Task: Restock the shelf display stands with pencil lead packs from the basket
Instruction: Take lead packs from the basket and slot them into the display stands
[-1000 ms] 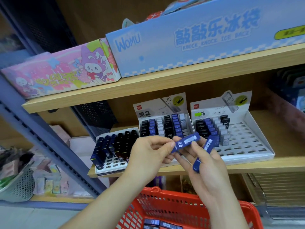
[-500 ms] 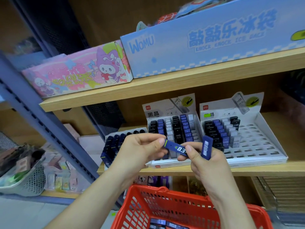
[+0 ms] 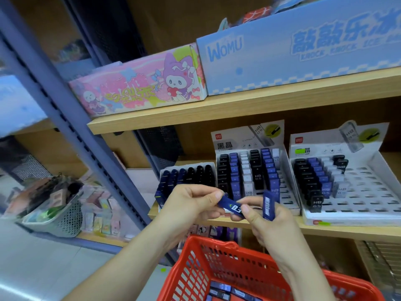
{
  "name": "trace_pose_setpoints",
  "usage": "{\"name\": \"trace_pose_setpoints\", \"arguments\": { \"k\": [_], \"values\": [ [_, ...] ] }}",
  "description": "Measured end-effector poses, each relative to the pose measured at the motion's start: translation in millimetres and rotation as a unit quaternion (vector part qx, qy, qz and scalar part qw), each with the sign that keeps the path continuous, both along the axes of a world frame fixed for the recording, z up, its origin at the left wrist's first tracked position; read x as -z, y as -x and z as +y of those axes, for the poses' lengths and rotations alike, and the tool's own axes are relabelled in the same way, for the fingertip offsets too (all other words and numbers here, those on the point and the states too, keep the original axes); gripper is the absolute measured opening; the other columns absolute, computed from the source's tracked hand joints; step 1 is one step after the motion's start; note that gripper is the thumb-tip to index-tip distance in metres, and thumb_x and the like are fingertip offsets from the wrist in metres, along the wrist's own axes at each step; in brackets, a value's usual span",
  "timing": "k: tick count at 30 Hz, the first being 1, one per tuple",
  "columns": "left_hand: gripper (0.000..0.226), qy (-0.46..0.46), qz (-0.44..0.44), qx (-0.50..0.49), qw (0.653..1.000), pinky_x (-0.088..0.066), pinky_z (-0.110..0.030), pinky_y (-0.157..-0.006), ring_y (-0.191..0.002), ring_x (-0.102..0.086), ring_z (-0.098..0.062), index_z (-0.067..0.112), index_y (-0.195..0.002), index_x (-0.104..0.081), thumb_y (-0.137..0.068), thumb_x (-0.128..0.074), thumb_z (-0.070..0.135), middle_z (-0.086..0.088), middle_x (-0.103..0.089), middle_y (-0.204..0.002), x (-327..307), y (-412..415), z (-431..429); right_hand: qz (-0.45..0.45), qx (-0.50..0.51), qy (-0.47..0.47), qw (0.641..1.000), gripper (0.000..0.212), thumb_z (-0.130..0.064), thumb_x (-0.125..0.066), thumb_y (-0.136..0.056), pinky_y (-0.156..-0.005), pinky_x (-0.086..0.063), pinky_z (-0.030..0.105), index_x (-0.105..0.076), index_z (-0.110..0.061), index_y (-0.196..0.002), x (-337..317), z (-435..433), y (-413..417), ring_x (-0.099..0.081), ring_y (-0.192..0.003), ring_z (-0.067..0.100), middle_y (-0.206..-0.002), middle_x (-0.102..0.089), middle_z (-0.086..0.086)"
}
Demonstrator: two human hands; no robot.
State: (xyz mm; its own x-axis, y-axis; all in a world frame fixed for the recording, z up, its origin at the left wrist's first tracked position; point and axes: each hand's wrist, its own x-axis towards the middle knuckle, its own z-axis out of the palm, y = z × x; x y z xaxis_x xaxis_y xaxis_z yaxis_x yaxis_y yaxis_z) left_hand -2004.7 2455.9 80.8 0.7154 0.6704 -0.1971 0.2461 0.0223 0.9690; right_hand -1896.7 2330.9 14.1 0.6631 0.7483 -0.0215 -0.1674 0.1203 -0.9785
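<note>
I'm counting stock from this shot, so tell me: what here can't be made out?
1. Head view: the red basket is cut by the bottom edge, so its pack count is unknown.
2. The upright pack in the right hand shows only a barcode; grade unreadable.
3. The left hand, pinching the labelled pack, hides the left stand's front row.
4. Blue box lettering: blurred, cut by the right edge.
</note>
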Motion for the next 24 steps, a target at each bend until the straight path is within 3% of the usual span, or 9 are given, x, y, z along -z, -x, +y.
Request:
{"name": "trace_pose_setpoints", "arguments": {
  "k": [4, 7, 9, 11, 15, 19, 24],
  "values": [
    [0.010, -0.093, 0.029, -0.028, 0.995, -0.057, -0.019, -0.064, -0.065, -0.070, -0.016, 0.004, -0.092, -0.074, -0.084, -0.068, 0.009, -0.014, -0.074, -0.079, -15, 13, 15, -0.032, -0.008, 0.016, 0.999, 0.014, -0.040, -0.062, -0.090, -0.056, -0.035, 0.013, -0.065, -0.029, -0.098, 2, 17, 18, -0.053, -0.051, 0.000, -0.072, -0.067, -0.010],
    [0.005, -0.230, 0.049, -0.101, 0.967, -0.053, -0.018, -0.056, -0.054, -0.063, -0.010, 0.010, -0.087, -0.073, -0.083, -0.071, 0.008, -0.007, -0.071, -0.066, -27, 27, 46, 0.038, -0.021, 0.030, 0.999, 0.033, -0.059, -0.053, -0.085, -0.055, -0.033, 0.019, -0.057, -0.033, -0.105, 6, 22, 21, -0.043, -0.052, 0.004, -0.067, -0.055, -0.013],
    [0.006, -0.304, 0.066, -0.140, 0.940, -0.054, -0.021, -0.058, -0.055, -0.066, -0.011, 0.017, -0.080, -0.072, -0.080, -0.075, 0.012, -0.003, -0.071, -0.063, -30, 39, 69, 0.084, -0.016, 0.003, 0.996, 0.031, -0.058, -0.049, -0.087, -0.052, -0.030, 0.024, -0.064, -0.034, -0.098, 8, 22, 20, -0.037, -0.056, 0.010, -0.080, -0.054, 0.000],
    [0.007, -0.351, 0.100, -0.158, 0.917, -0.056, -0.022, -0.064, -0.060, -0.068, -0.009, 0.020, -0.077, -0.072, -0.079, -0.076, 0.014, 0.002, -0.072, -0.065, -27, 48, 86, 0.082, -0.016, -0.011, 0.996, 0.033, -0.051, -0.045, -0.092, -0.054, -0.030, 0.028, -0.072, -0.032, -0.091, 10, 22, 19, -0.038, -0.060, 0.012, -0.086, -0.055, 0.003],
    [0.015, -0.389, 0.192, -0.111, 0.894, -0.049, -0.020, -0.080, -0.081, -0.067, -0.006, 0.016, -0.099, -0.075, -0.087, -0.068, 0.011, 0.002, -0.073, -0.090, -11, 52, 109, 0.080, -0.022, -0.025, 0.996, 0.036, -0.040, -0.045, -0.095, -0.055, -0.032, 0.027, -0.077, -0.026, -0.098, 12, 24, 22, -0.039, -0.060, 0.011, -0.077, -0.054, -0.001],
    [0.023, -0.383, 0.210, -0.086, 0.895, -0.049, -0.025, -0.091, -0.097, -0.066, -0.016, 0.012, -0.111, -0.069, -0.090, -0.062, 0.006, -0.005, -0.070, -0.103, 6, 44, 117, 0.090, -0.034, -0.016, 0.995, 0.032, -0.030, -0.045, -0.098, -0.052, -0.030, 0.023, -0.074, -0.018, -0.106, 17, 26, 23, -0.036, -0.056, 0.011, -0.066, -0.044, 0.000],
    [0.022, -0.404, 0.212, -0.051, 0.888, -0.052, -0.035, -0.093, -0.099, -0.065, -0.017, 0.013, -0.111, -0.069, -0.090, -0.063, 0.011, -0.005, -0.071, -0.105, 19, 30, 117, 0.111, -0.039, -0.023, 0.993, 0.033, -0.027, -0.046, -0.098, -0.055, -0.029, 0.026, -0.079, -0.022, -0.095, 17, 25, 21, -0.036, -0.056, 0.013, -0.062, -0.045, 0.000]
  ]
}}
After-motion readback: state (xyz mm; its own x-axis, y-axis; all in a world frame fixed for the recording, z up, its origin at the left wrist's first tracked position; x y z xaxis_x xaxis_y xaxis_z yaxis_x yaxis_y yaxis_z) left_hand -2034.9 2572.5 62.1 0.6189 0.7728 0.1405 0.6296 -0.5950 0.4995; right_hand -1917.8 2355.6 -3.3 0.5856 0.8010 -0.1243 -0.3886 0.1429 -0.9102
